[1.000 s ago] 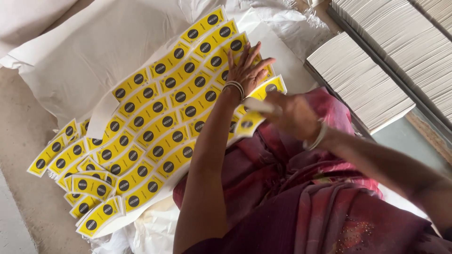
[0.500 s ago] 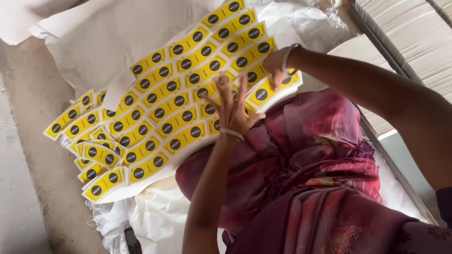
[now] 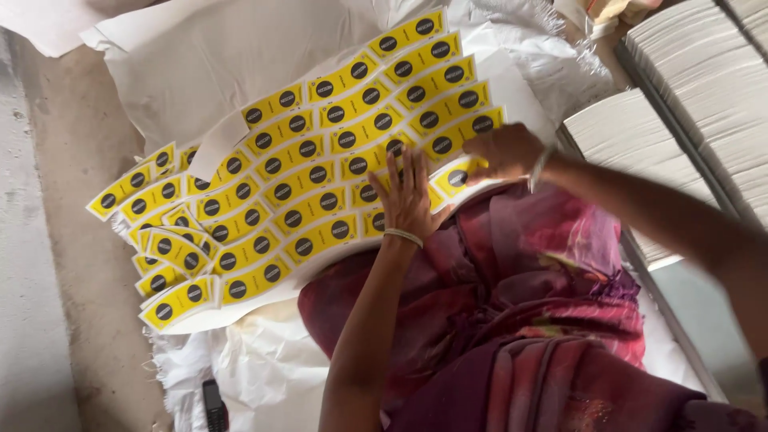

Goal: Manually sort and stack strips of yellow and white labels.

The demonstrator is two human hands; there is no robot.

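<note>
A large white sheet (image 3: 512, 88) covered in rows of yellow labels (image 3: 320, 172), each with black round marks, lies across my lap and a white sack. My left hand (image 3: 410, 196), a bangle at its wrist, rests flat on the sheet's near edge with fingers spread. At the sheet's right corner, my right hand (image 3: 504, 150) pinches one yellow label (image 3: 454, 176). Loose strips of the same labels (image 3: 172, 248) overlap in a heap at the sheet's left end.
Stacks of white paper (image 3: 696, 72) stand in rows at the right. White sacking (image 3: 256, 376) spreads under the sheet, and a dark phone (image 3: 212, 404) lies on it at the bottom left. Bare concrete floor (image 3: 48, 240) runs along the left. Maroon cloth (image 3: 512, 320) covers my lap.
My left hand has slid down and flattened onto the sheet's near edge. My right hand has come to the sheet's right corner and closed on a label. The view has shifted.
</note>
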